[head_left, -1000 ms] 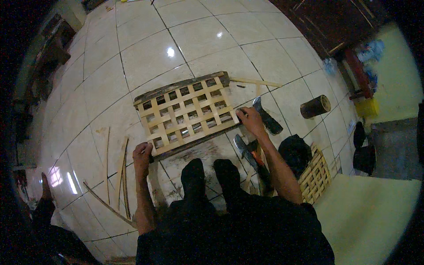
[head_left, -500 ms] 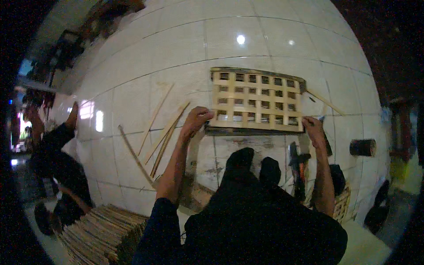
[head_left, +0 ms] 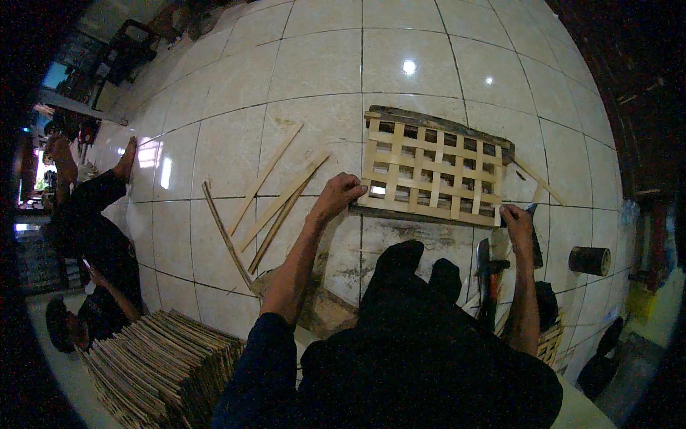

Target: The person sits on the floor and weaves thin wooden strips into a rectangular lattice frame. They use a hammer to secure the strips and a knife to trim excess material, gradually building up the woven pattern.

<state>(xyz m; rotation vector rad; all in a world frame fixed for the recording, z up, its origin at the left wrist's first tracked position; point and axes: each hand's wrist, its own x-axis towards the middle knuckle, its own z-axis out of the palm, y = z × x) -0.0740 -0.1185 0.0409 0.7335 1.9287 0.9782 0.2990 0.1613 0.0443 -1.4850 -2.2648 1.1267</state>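
Observation:
A woven bamboo lattice panel [head_left: 437,159] of pale flat strips with square gaps lies over a dark wooden board [head_left: 429,118] on the floor. The board shows along the panel's far and near edges. At the panel's near left corner my left hand [head_left: 339,194] has its fingers closed on the edge. My right hand [head_left: 518,220] pinches the near right corner. A loose strip [head_left: 539,181] sticks out past the board's right end. Just below the right hand lie a dark-bladed tool [head_left: 484,282] and another with an orange-red handle [head_left: 494,279].
Several bamboo strips [head_left: 266,179] lie on the tiled floor to the left. A thick stack of slats [head_left: 161,365] stands at lower left, beside another seated person [head_left: 100,250]. A dark cylinder [head_left: 590,261] lies at right. A brown flat piece [head_left: 325,311] is near my left forearm.
The view has shifted, so the scene sits farther right and is sharper. Panel and board appear slightly more slanted, with more of the board's far edge showing. Both hands stay at the panel's near corners.

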